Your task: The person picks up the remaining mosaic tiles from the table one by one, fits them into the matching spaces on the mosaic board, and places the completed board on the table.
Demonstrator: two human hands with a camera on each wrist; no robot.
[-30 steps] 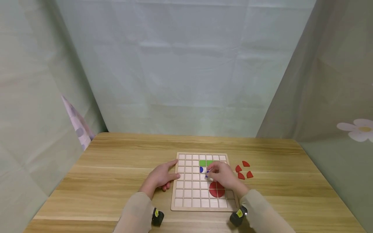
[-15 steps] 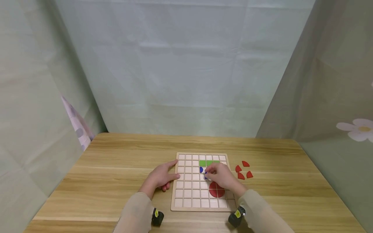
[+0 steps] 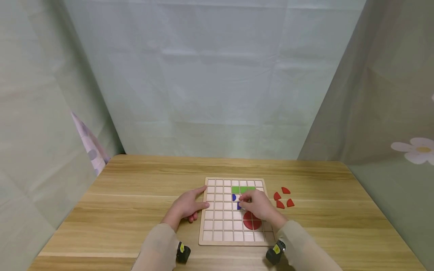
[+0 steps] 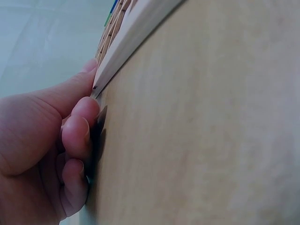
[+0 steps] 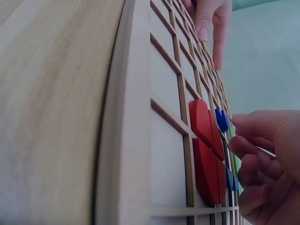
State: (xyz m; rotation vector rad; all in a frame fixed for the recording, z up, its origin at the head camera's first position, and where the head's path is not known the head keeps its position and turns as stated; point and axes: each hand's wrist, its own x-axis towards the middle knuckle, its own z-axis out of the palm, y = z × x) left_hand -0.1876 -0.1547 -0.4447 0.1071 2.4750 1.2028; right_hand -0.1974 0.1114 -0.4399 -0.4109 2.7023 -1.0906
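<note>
A square-gridded wooden board (image 3: 218,214) lies on the table. My left hand (image 3: 186,204) rests at its left edge: thumb and index finger, spread and fairly straight, touch the frame, while the other fingers (image 4: 77,133) curl loosely beside it. Over the board, my right hand (image 3: 259,205) pinches a small blue piece (image 3: 239,206) low at a cell, its fingertips right at the piece; the right wrist view shows the blue piece (image 5: 221,120) beside the thumb tip. Another blue piece (image 3: 234,197) sits one row farther back. The right hand hides several cells.
Green squares (image 3: 243,189) fill part of a back row. A red circle (image 3: 252,220) made of quarter pieces lies in the cells nearer me. Several loose red quarter pieces (image 3: 280,204) lie right of the board on the wooden table (image 3: 149,177). Fabric (image 3: 217,75) hangs behind.
My right hand has shifted slightly left and toward me, and the blue piece now looks flatter in its cell. More of the green row shows. The left hand has stayed still.
</note>
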